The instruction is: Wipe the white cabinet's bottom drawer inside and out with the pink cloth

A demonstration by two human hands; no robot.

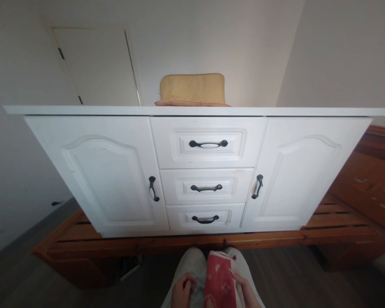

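A red cloth with pale pattern point(218, 280) lies across my lap at the bottom of the view. My right hand point(245, 290) grips its right edge, fingers curled on the fabric. My left hand point(182, 291) rests closed on my light trousers just left of the cloth, touching or pinching its left edge; I cannot tell which. Directly ahead stands a white cabinet point(115, 171) with two doors and three drawers point(207, 143), all closed.
A yellow padded cushion point(192, 87) sits on the cabinet top. The cabinet rests on a wooden slatted bed frame point(340, 218) that extends right. A white door point(96, 64) is behind at left. Dark wood floor point(291, 278) lies around my knees.
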